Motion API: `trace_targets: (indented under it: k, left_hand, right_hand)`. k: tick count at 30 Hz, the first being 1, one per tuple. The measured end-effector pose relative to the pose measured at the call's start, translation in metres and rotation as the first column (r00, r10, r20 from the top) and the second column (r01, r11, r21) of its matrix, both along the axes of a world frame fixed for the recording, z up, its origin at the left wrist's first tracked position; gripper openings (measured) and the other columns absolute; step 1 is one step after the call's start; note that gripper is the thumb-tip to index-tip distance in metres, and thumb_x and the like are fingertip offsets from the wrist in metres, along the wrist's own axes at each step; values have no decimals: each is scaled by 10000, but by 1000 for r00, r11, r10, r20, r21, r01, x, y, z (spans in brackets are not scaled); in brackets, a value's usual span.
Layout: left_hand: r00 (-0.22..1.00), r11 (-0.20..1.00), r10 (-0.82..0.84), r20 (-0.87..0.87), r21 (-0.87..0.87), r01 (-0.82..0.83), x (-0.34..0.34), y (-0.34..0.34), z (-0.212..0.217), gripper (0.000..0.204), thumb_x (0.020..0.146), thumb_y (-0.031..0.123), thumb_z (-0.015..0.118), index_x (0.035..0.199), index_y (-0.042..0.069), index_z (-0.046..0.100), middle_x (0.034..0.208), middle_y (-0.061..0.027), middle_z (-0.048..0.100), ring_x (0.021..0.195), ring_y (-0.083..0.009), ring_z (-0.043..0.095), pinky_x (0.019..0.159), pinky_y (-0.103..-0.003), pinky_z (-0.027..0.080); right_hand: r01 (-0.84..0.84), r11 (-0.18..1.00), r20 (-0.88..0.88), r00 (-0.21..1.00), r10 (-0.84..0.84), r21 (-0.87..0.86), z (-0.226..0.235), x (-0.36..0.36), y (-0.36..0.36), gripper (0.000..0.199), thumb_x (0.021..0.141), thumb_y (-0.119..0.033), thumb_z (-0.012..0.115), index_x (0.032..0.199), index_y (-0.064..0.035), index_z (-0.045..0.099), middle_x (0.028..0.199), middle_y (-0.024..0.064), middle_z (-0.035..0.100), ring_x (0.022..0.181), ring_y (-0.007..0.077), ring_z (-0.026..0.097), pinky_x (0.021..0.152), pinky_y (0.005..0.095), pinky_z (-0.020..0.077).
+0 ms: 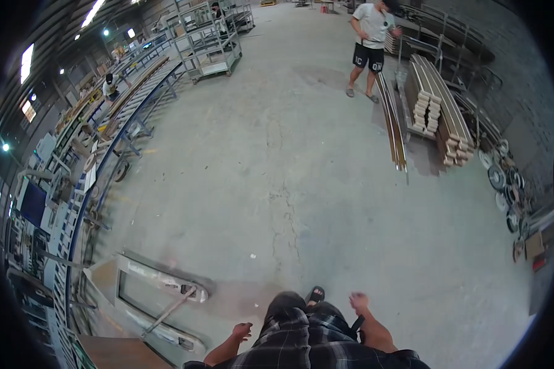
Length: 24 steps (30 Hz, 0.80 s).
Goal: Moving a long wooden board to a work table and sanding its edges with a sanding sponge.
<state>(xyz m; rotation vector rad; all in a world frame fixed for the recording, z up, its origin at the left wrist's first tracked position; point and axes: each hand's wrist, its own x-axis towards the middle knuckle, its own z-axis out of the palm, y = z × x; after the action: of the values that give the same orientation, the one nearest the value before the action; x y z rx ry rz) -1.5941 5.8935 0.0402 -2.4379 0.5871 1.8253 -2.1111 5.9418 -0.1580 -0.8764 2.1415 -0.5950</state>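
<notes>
cracked grey concrete floor (301, 184). pallet jack (148, 295) near left, long conveyor (104, 135) along left side, stacked timber strips (440, 117) far right, metal cart (209, 46) far left.

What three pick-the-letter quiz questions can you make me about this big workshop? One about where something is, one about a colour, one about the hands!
1. Where is the pallet jack?
A. ahead and to the person's left
B. beside the wood stacks
C. on the conveyor

2. What colour is the standing person's shirt?
A. red
B. white
C. green

3. What is the left hand doing?
A. gripping the jack's handle
B. carrying a plank
C. hanging empty

Answers: 
1 A, it lies on the floor at lower left, by the roller conveyor. 
2 B, the top is white above black shorts. 
3 C, both it and the right hand hold nothing.
</notes>
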Motion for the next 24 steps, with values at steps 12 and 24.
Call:
trace_targets:
  k: [12, 24]
  left_hand:
    - [995, 991, 100, -2, -89, -100, -119, -380, -57, 347, 813, 343, 574, 938, 21, 609, 829, -95, 621, 731, -230, 653, 586, -394, 512]
    - [998, 820, 63, 23, -571, -39, -209, -899, -14, 398, 776, 305, 611, 1035, 3, 621, 824, -125, 669, 678, -186, 661, 565, -308, 508]
  right_hand:
    - [-73, 900, 177, 971, 163, -430, 175, -60, -596, 164, 848, -167, 595, 897, -11, 614, 716, 41, 620, 650, 100, 572, 561, 252, 455]
    - [-577, 780, 76, 813, 577, 243, -34, -234, -626, 186, 835, -290, 603, 858, -110, 645, 769, 36, 645, 594, 149, 611, 456, 300, 475]
